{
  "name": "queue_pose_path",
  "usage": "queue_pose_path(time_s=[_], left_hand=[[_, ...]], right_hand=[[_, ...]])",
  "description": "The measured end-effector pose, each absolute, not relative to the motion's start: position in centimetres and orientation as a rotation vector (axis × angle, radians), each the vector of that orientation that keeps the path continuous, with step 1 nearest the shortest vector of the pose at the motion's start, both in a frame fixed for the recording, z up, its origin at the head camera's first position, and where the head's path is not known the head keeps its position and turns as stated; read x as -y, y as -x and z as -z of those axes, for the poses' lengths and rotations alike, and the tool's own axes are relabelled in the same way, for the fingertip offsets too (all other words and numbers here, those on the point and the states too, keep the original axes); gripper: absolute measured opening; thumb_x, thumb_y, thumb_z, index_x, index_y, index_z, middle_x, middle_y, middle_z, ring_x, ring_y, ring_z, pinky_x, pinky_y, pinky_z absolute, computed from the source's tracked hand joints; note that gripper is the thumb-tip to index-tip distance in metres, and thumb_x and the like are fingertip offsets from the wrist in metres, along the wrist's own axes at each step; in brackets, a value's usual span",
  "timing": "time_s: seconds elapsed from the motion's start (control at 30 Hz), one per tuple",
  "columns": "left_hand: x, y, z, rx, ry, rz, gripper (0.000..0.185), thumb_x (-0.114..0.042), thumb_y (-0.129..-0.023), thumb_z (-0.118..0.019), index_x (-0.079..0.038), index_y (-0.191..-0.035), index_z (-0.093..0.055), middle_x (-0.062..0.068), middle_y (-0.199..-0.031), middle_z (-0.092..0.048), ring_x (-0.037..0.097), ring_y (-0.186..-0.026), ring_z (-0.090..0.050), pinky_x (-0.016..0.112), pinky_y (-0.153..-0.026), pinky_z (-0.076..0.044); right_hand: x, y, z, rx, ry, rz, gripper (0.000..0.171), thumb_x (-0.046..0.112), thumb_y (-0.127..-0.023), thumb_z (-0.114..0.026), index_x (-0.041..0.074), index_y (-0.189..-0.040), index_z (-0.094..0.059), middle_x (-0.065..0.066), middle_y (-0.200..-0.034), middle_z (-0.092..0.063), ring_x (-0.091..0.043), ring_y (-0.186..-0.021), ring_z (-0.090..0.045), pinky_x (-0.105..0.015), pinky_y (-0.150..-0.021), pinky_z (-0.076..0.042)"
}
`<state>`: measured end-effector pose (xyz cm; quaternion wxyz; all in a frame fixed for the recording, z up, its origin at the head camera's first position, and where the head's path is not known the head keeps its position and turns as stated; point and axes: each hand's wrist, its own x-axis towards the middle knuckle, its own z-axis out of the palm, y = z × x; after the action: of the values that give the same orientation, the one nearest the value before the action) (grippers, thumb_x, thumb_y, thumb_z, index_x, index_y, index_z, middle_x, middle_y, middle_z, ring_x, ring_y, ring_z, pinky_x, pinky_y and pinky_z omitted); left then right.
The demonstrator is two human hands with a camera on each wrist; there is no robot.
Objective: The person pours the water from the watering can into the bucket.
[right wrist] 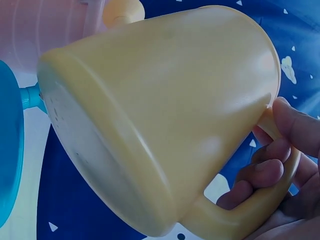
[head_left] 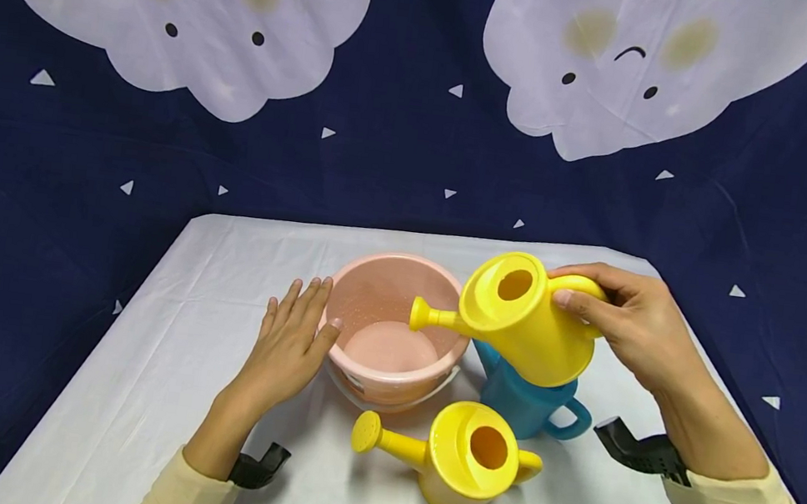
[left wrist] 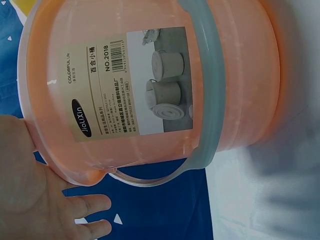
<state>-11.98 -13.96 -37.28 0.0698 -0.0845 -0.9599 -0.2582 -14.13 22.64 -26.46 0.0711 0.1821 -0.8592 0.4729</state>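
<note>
My right hand (head_left: 630, 318) grips the handle of a yellow watering can (head_left: 540, 336), its fingers curled through the loop in the right wrist view. That can is tilted, its spout reaching over the right side of a pink bucket (head_left: 388, 378). Small droplets dot the bucket's inner wall. With straight fingers, my left hand (head_left: 292, 348) rests along the bucket's left rim. The left wrist view shows a printed label (left wrist: 125, 85) and a pale carrying handle (left wrist: 212, 80) on the bucket's outside. Below the raised can stands a blue watering can (head_left: 524, 401), partly hidden by it.
A second yellow watering can (head_left: 458, 482) stands in front of the bucket, its spout pointing left. All of this is on a table with a white cloth (head_left: 152, 389). Behind hangs a dark blue curtain (head_left: 398, 176) with cloud prints.
</note>
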Motion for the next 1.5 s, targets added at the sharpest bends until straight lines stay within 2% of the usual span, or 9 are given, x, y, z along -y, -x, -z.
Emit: queue_pose_path(time_s=[1.13, 1.5], left_hand=[[14.0, 11.9, 37.2, 2.880, 0.261, 0.771, 0.061, -0.046, -0.101, -0.029, -0.018, -0.153, -0.014, 0.013, -0.158, -0.018, 0.033, -0.149, -0.002, 0.059, -0.117, 0.001], [14.0, 11.9, 37.2, 2.880, 0.260, 0.769, 0.061, -0.046, -0.101, -0.029, -0.018, -0.153, -0.014, 0.012, -0.159, -0.018, 0.032, -0.149, -0.001, 0.059, -0.117, 0.001]], right_hand=[[-22.0, 14.5, 25.4, 2.600, -0.642, -1.344, 0.020, 0.019, -0.089, -0.065, 0.013, -0.108, -0.070, 0.005, -0.097, -0.070, -0.013, -0.080, -0.062, -0.018, -0.069, -0.053], [-21.6, 14.5, 25.0, 2.619, -0.637, -1.306, 0.018, 0.021, -0.089, -0.066, 0.017, -0.106, -0.071, 0.004, -0.096, -0.070, -0.013, -0.079, -0.062, -0.018, -0.068, -0.053]])
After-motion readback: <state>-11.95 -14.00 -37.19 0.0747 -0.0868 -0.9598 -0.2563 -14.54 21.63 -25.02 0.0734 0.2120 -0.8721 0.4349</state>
